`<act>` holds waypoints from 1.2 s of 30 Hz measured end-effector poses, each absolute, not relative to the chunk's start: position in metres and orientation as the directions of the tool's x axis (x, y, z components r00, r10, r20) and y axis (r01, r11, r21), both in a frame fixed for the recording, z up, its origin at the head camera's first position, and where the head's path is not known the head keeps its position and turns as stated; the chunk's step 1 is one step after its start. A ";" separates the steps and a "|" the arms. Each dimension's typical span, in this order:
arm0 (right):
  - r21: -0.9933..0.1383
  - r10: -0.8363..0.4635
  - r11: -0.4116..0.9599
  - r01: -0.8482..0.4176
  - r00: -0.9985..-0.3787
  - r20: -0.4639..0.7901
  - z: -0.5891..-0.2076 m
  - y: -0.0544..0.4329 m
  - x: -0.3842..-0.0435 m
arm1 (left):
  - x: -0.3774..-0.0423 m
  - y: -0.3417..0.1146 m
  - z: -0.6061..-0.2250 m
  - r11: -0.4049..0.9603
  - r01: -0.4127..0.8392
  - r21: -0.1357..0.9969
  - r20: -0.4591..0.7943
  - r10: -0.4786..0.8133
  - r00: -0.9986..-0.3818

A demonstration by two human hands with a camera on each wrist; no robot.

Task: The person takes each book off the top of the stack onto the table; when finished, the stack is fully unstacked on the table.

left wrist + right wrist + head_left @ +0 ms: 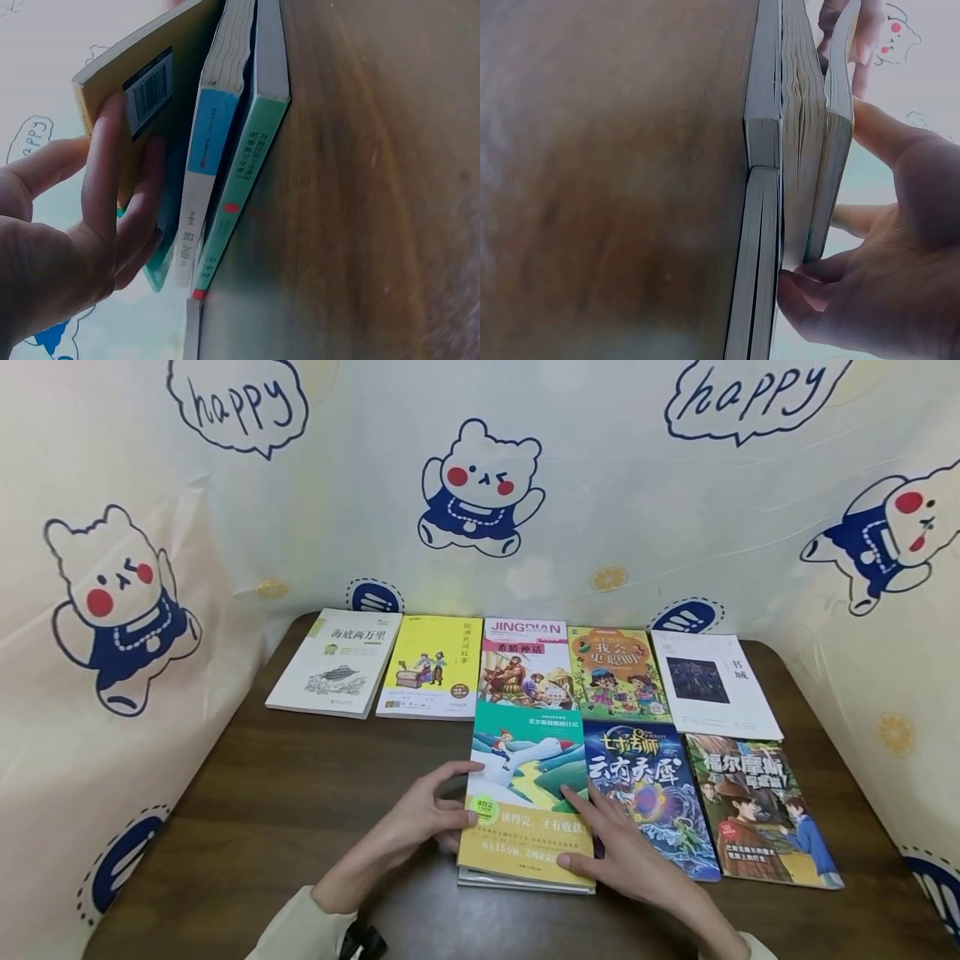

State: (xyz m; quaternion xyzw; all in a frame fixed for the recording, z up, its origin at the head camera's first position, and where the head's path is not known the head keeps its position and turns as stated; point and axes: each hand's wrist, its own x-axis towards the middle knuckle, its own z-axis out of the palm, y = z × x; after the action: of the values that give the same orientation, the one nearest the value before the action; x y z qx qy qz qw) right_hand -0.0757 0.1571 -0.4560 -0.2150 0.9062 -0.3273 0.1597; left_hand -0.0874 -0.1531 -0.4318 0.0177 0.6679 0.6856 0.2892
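Observation:
My left hand (431, 806) pinches the left edge of the green and yellow book (525, 835), with fingers against its barcoded back in the left wrist view. That edge is raised off two books stacked beneath: one with a white and blue spine (214, 142), the other with a green spine (244, 165). On the cover's right side lie the thumb and index finger of my right hand (622, 852). Its other fingers (802, 296) touch the side of the pile in the right wrist view. A blue fantasy-cover book (660, 802) lies beside that hand.
Along the back of the brown table (300, 810) lie a white book (337, 660), a yellow book (435, 647), a pink-topped book (528, 668), an orange book (618, 672) and a white magazine (742, 689). A detective-cover book (765, 827) is at right. Cartoon-print cloth (600, 518) surrounds the table.

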 end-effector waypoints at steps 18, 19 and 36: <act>-0.713 -0.533 0.621 -0.324 -0.842 -0.082 -0.461 0.161 -0.082 | -0.078 -0.165 -0.425 -0.016 -0.352 0.936 -0.312 0.426 -0.849; -0.716 -0.540 0.614 -0.332 -0.839 -0.074 -0.461 0.161 -0.082 | -0.077 -0.166 -0.423 -0.013 -0.350 0.937 -0.312 0.424 -0.850; -0.670 -0.557 0.647 -0.365 -0.826 -0.088 -0.463 0.162 -0.083 | -0.076 -0.214 -0.396 0.040 -0.235 0.971 -0.233 0.366 -0.901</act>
State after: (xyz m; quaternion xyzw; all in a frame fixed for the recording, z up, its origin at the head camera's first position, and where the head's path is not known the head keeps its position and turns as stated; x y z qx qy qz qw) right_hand -0.0829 0.1623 -0.4633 -0.2571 0.8959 -0.3322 0.1447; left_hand -0.0764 -0.2142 -0.3964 0.0477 0.6874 0.6913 0.2174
